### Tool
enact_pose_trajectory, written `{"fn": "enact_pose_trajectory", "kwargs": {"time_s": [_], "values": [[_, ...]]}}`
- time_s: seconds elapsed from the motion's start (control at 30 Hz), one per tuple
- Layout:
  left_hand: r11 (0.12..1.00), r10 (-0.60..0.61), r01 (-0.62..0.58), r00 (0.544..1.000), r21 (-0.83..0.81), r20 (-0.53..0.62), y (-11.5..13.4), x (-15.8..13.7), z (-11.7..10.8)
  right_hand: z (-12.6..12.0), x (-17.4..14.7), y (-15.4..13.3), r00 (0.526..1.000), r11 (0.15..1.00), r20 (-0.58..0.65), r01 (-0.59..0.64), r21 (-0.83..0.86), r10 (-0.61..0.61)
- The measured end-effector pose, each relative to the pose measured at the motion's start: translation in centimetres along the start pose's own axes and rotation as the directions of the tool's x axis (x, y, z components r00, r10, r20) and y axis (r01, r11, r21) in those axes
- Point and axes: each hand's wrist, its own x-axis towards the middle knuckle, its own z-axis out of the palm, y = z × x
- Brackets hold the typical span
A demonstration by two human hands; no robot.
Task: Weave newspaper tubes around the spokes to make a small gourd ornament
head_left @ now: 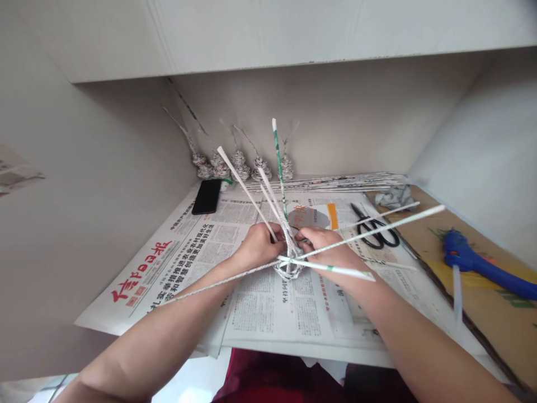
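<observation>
Between my two hands is a small weaving of rolled newspaper tubes (pixel 288 271), with a rounded woven base low in the middle. Long paper tubes fan out from it: one green and white tube (pixel 278 157) points away from me, others go left and right. My left hand (pixel 262 246) is closed on the weaving's left side, its fingertips partly hidden behind the tubes. Against the right side, my right hand (pixel 319 240) has its fingers curled and pressed on the weaving. Which single tubes the fingers pinch cannot be made out.
Newspaper (pixel 251 313) covers the table. A black phone (pixel 207 196) lies at the back left, before several woven paper gourds (pixel 240 166). Loose paper tubes (pixel 352 182) lie along the back. Black scissors (pixel 375 229) and a blue glue gun (pixel 461 252) on cardboard (pixel 499 330) are at right.
</observation>
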Motion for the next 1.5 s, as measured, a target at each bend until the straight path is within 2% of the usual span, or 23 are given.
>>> {"fn": "enact_pose_trajectory", "kwargs": {"time_s": [0.1, 0.27, 0.4, 0.53, 0.87, 1.07, 1.27, 1.5], "values": [[1.0, -0.014, 0.014, 1.0, -0.014, 0.017, -0.2, 0.3, -0.1, 0.3, 0.0, 0.0, 1.0, 1.0, -0.004, -0.012, -0.009, 0.012], [0.995, -0.087, 0.088, 0.996, -0.037, 0.03, -0.2, 0.5, 0.1, 0.8, -0.2, 0.0, 0.996, 0.997, -0.061, 0.066, 0.03, -0.064], [0.994, -0.075, 0.077, 0.997, -0.079, 0.025, -0.3, 0.5, 0.3, 1.0, -0.2, 0.2, 0.992, 0.993, -0.085, 0.102, 0.051, -0.097], [0.98, -0.07, 0.081, 0.995, -0.182, 0.067, -0.5, 0.5, 0.6, 1.0, -0.2, 0.5, 0.985, 0.988, -0.116, 0.136, 0.07, -0.128], [0.99, -0.135, 0.126, 0.98, -0.066, -0.149, 0.1, 0.4, 0.6, -0.4, -0.6, 0.1, 0.966, 0.979, -0.174, 0.2, 0.031, -0.191], [0.991, -0.124, 0.117, 0.984, -0.066, -0.131, 0.1, 0.4, 0.5, -0.1, -0.6, -0.2, 0.968, 0.961, -0.059, 0.248, 0.124, -0.242], [0.998, -0.058, 0.057, 0.992, -0.017, -0.107, -0.5, 0.4, 0.6, -0.1, -0.6, -0.7, 0.981, 0.958, 0.031, 0.179, 0.223, -0.19], [0.993, -0.115, 0.112, 0.989, -0.043, -0.094, 0.1, 0.2, 0.4, -0.7, -0.5, -0.8, 0.972, 0.927, 0.07, 0.192, 0.322, -0.226]]}}
